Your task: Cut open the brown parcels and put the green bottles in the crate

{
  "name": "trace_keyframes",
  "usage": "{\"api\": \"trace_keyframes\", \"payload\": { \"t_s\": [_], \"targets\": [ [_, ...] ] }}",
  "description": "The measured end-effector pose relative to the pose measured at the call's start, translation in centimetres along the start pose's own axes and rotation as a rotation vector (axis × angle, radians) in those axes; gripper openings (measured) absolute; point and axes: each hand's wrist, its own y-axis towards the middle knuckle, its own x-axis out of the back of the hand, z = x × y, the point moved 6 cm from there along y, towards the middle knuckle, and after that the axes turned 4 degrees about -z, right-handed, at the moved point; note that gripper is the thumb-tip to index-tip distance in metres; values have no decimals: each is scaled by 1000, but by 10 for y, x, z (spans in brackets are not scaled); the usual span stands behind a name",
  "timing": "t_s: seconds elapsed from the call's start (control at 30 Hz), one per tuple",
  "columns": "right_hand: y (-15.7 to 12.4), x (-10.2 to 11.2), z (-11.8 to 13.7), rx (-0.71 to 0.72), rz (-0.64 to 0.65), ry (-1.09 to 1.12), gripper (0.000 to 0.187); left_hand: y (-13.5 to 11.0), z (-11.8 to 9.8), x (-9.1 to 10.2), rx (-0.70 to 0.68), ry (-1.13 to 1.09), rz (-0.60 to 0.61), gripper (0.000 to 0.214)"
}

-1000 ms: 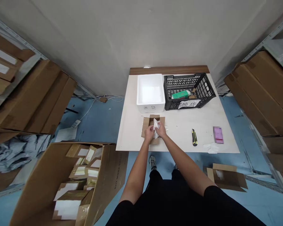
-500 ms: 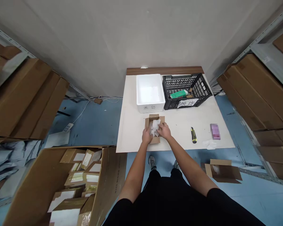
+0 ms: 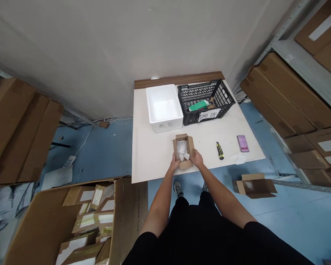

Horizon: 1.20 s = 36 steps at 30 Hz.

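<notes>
A small open cardboard box sits near the front edge of the table, its flaps folded outward. Crumpled white wrapping lies inside it; whatever it may cover is hidden. My left hand grips the box at its near left corner. On the opposite side, my right hand holds the near right corner. To the right on the table lies a black and yellow utility knife. Further right are a purple packet, partly pixelated, and a piece of clear plastic.
Behind the box stand a white foam bin and a black plastic crate holding a green package. A large carton of parcels stands on the left floor. An open carton lies on the right floor. Shelves with boxes flank both sides.
My right hand has moved off the white wrapping to the box's right side. The wrapping now lies lower in the box. The camera view has turned and shifted slightly right.
</notes>
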Motion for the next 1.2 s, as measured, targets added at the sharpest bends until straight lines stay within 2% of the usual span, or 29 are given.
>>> {"api": "trace_keyframes", "payload": {
  "t_s": [0.17,0.27,0.33,0.4,0.53,0.67,0.77,0.87,1.03,1.1,1.2],
  "targets": [
    [-16,36,-31,11,-167,-129,51,9,14,-37,146,-175,180,81],
    [-26,58,-55,-60,-246,-138,45,10,15,-64,161,-193,273,80],
    [-33,68,-76,-129,-250,-50,48,5,17,-83,180,-151,316,77],
    [-41,73,-100,-210,-203,127,52,-5,21,-103,201,-96,347,75],
    [-68,72,-148,-427,-4,585,62,-35,30,-137,200,-77,417,78],
    [-90,79,-177,-496,97,875,67,-62,37,-160,208,-147,425,78],
    [-96,83,-189,-483,167,962,71,-72,40,-174,195,-213,403,70],
    [-93,85,-196,-460,206,950,77,-77,42,-183,174,-236,357,67],
    [-89,93,-195,-476,320,1007,76,-86,41,-186,201,-229,300,73],
    [-88,104,-192,-493,334,1035,76,-89,33,-184,204,-197,290,73],
    [-84,132,-182,-458,309,1062,73,-88,6,-185,148,-155,311,74]
  ]
}}
